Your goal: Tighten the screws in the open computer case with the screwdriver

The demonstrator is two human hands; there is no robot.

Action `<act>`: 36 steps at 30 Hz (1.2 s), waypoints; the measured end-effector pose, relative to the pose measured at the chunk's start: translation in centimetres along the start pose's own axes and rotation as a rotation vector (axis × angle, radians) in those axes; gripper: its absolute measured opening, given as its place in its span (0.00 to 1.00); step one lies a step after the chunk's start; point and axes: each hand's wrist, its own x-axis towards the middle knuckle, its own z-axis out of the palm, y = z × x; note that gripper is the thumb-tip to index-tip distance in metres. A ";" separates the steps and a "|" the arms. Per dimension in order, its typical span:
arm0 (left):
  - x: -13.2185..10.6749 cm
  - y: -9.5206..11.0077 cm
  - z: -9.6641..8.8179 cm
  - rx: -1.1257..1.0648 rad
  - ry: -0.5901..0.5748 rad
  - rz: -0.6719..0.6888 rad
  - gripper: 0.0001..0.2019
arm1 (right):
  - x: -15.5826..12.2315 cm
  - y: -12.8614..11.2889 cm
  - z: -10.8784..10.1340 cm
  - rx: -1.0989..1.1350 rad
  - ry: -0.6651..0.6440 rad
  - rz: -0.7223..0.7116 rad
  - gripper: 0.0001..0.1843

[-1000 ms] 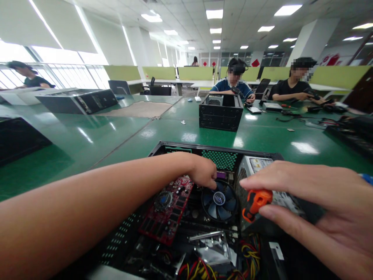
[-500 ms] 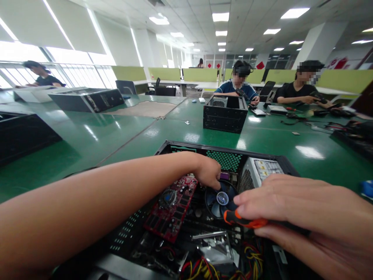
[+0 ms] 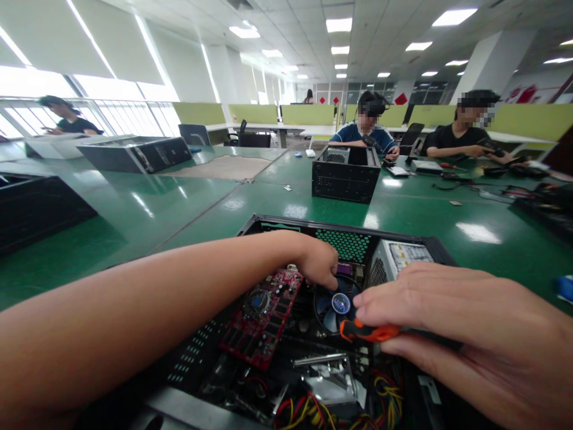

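Note:
An open black computer case (image 3: 398, 237) lies in front of me. My left hand (image 3: 319, 263) reaches into it with curled fingers, at the upper edge of the round cooling fan (image 3: 330, 321). Its fingertips are partly hidden, so what they hold, if anything, cannot be seen. In my right hand (image 3: 430, 304), closed and just right of the fan, is a screwdriver (image 3: 376, 332) with an orange and black handle; its tip is out of sight. Under my left wrist a red graphics card (image 3: 268, 322) sits tilted in the case.
The silver power supply (image 3: 394, 257) fills the case's back right corner. Coloured cables (image 3: 313, 412) and a metal bracket (image 3: 333, 382) lie nearer me. Another black case (image 3: 344, 179) stands across the green table (image 3: 215, 221), before a seated person (image 3: 362, 128). More cases are at left.
My right hand and the screwdriver have shifted slightly left and up, closer to the fan. My left hand stays nearly in place.

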 end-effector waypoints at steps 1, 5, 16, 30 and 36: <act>0.0 0.0 0.0 0.004 0.003 -0.001 0.14 | 0.0 0.1 0.0 -0.007 -0.002 -0.018 0.15; 0.0 -0.1 0.1 -0.004 0.006 -0.010 0.14 | 0.5 0.6 0.1 -0.039 0.021 -0.017 0.12; 0.1 -0.7 0.0 -0.108 -0.078 0.003 0.16 | 1.3 0.9 -0.2 0.033 -0.090 0.014 0.14; -0.4 -0.3 -0.9 -0.278 -0.156 -0.121 0.12 | 1.1 1.2 -0.4 -0.025 -0.038 -0.005 0.11; -0.4 -0.4 -0.5 -0.490 -0.105 -0.141 0.09 | 1.0 0.9 -0.3 0.002 -0.032 -0.003 0.09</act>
